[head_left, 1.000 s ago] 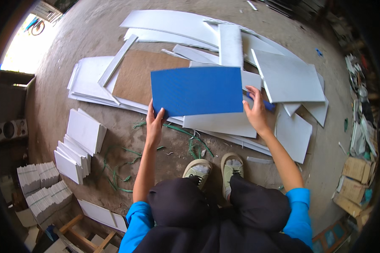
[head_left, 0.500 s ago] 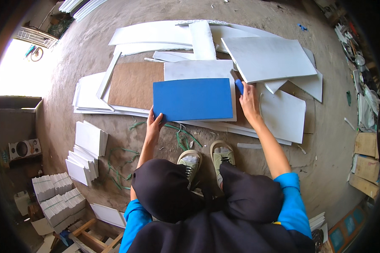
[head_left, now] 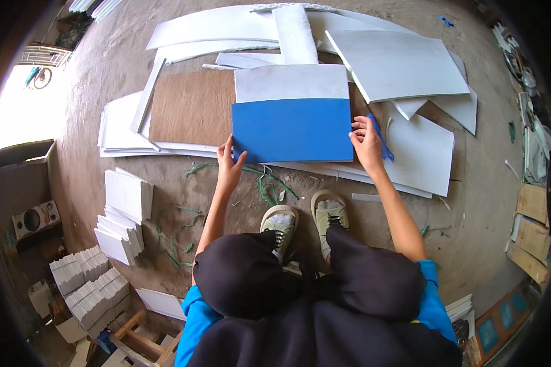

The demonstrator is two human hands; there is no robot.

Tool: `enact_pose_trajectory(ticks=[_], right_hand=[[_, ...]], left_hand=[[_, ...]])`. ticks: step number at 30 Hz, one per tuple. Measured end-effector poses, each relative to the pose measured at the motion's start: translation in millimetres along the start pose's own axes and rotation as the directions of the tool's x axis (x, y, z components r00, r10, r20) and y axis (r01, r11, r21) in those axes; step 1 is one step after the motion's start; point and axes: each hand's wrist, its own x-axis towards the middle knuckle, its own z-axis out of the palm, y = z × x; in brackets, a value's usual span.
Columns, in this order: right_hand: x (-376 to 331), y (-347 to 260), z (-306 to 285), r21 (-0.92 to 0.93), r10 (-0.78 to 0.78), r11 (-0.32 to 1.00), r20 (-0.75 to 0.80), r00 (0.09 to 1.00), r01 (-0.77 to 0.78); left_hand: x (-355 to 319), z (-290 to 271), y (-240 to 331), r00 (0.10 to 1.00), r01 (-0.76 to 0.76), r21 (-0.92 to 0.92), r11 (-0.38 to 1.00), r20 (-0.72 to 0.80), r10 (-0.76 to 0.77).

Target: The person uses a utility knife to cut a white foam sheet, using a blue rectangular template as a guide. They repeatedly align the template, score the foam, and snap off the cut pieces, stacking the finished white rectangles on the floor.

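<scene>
A rectangular blue board (head_left: 292,129) lies over a white sheet (head_left: 292,82) on the stack in front of me. My left hand (head_left: 228,168) grips its lower left edge, thumb on top. At the board's right edge is my right hand (head_left: 367,144), fingers loosely apart and the fingertips at that edge. A blue-handled knife (head_left: 382,139) rests just right of my right hand, partly hidden by it. Left of the blue board is a brown wooden panel (head_left: 190,107).
White foam-like boards (head_left: 404,64) overlap beyond and right of my hands. Green string (head_left: 268,183) lies before my shoes (head_left: 280,227). Stacked white panels (head_left: 128,196) stand at left, near tied bundles (head_left: 95,290). Cardboard boxes (head_left: 531,229) line the right side.
My right hand has let go of the knife and moved to the blue board's right edge. The view has shifted, so the boards appear higher in the picture.
</scene>
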Motion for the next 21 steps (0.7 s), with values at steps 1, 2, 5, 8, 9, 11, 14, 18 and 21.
enact_pose_trajectory(ticks=[1,2,5,8,9,11,14,18,21], right_hand=[[1,-2,2,-0.007,0.012,1.0,0.017,1.0,-0.012],[3,-4,4,-0.015,0.024,1.0,0.033,0.999,-0.024],[4,-7,5,0.007,0.044,0.999,0.006,0.999,-0.044],[6,-12,6,0.031,0.058,0.998,-0.017,0.998,-0.058],[7,-13,6,0.042,0.054,0.998,-0.028,0.998,-0.053],[8,-12,7,0.056,0.038,0.998,-0.046,0.998,-0.036],[6,-9,5,0.045,0.034,0.998,-0.057,0.998,-0.031],[-1,-8,6,0.048,0.04,0.998,-0.07,0.997,-0.037],[-4,-10,9,0.057,0.054,0.997,-0.073,0.996,-0.05]], left_hand=[[0,-3,-1,1.0,0.013,-0.057,0.998,0.012,-0.012],[1,-5,-2,0.999,0.026,-0.115,0.993,0.024,-0.023],[3,-10,-8,0.999,0.026,-0.188,0.982,0.032,-0.02],[8,-15,-8,0.999,0.024,-0.231,0.973,0.046,-0.013],[9,-17,-7,0.999,0.023,-0.246,0.969,0.048,-0.012],[14,-18,-6,0.997,0.025,-0.26,0.965,0.072,-0.007],[16,-17,-7,0.996,0.02,-0.261,0.965,0.085,0.002],[10,-13,-16,0.997,0.018,-0.253,0.967,0.078,0.002],[6,-9,-22,0.998,0.026,-0.273,0.962,0.06,-0.009]])
